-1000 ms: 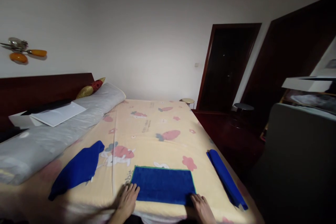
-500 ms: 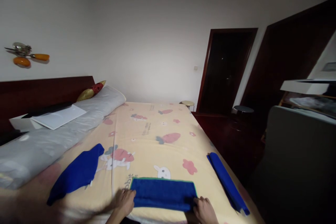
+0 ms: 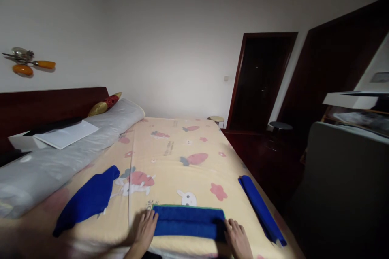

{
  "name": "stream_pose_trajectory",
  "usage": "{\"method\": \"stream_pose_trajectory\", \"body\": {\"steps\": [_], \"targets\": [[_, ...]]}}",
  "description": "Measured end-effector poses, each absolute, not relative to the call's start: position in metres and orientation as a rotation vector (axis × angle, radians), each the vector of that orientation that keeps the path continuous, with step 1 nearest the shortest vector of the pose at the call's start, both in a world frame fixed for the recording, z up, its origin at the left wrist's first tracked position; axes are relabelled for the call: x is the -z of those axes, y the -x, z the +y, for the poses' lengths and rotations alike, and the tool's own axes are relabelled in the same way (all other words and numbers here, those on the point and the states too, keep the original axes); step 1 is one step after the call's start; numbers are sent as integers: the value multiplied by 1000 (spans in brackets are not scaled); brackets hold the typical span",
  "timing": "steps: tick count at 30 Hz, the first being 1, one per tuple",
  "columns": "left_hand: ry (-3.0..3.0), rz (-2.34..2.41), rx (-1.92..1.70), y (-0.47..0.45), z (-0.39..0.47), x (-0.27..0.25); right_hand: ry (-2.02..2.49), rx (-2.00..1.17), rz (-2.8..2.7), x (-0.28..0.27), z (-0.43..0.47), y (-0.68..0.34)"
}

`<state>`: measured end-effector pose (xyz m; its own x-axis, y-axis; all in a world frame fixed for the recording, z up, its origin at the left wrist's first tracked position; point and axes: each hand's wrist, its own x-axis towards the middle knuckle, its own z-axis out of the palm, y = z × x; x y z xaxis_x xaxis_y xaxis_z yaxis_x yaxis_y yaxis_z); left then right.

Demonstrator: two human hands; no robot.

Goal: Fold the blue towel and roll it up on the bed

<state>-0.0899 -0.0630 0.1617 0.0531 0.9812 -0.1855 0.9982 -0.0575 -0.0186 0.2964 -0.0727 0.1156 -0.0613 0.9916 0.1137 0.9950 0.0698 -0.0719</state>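
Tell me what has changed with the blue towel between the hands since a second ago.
The blue towel between the hands went from a wide flat rectangle to a narrow folded band, its far edge drawn toward the person. The left hand and right hand rest at its two ends. The crumpled blue cloth on the left and the rolled blue towel on the right lie as before.

Blue towel [image 3: 188, 222], green-edged, folded into a narrow strip, flat on bed

I count three blue towels: one folded [image 3: 188, 222], one rolled [image 3: 261, 210], one loose [image 3: 88, 200], plus two stools [image 3: 216, 119].
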Motion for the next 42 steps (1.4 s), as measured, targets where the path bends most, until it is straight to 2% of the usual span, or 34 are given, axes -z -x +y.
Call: {"method": "stream_pose_trajectory", "body": {"steps": [6,12,17,25,33,42], "targets": [[-2308,1466,205,25,-89,-168,1676,-365,-2506,-123,-85,-240],[-2251,1371,236,29,-92,-166,1706,-585,-2625,-128,-94,-229],[-2233,1685,81,66,-79,-145,1879,-404,-2502,-130,-89,-248],[-2209,1930,162,100,-66,-121,1928,-34,-2356,-112,-80,-292],[-2366,1907,235,109,-56,-93,1856,186,-2318,-92,-74,-295],[-2413,1946,175,105,-61,-106,1953,-57,-2406,-90,-77,-298]]}}
